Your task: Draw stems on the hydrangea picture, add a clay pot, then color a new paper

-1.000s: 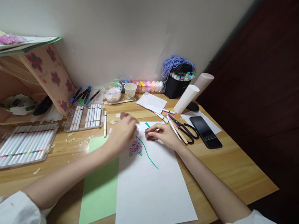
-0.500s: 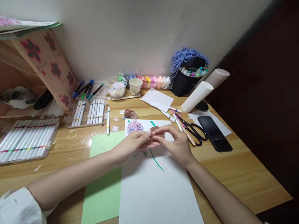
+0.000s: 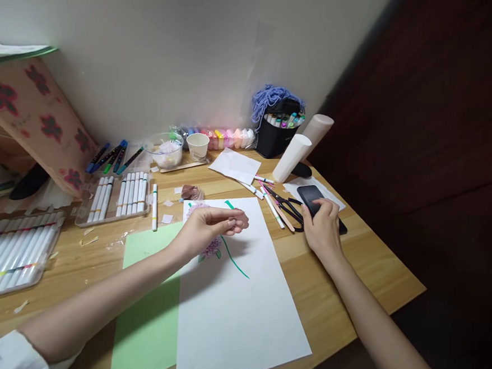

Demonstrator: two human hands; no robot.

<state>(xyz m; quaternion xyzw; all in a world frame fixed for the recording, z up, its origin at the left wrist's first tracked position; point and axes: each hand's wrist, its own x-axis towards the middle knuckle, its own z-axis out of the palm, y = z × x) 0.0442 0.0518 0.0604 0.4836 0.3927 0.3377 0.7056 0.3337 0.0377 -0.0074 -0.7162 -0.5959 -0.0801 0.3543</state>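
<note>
Beyond the right hand (image 3: 324, 230): white cylinder (image 3: 291, 158), tilted; black marker case (image 3: 273, 142), blue yarn (image 3: 267, 100) draped over top. Beyond the left hand (image 3: 206, 228): paper cup (image 3: 197, 147) beside clear bowl (image 3: 166, 155); farther left, flower-patterned panel (image 3: 40, 119).

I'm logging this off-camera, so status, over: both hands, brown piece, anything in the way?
Left hand pinching brown clay-like piece above white paper. Right hand at black phone, grip unclear. Possible snag: black scissors beside right hand.

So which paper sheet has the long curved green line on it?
The large white sheet below the left hand; the green sheet and smaller papers show no such line.
</note>
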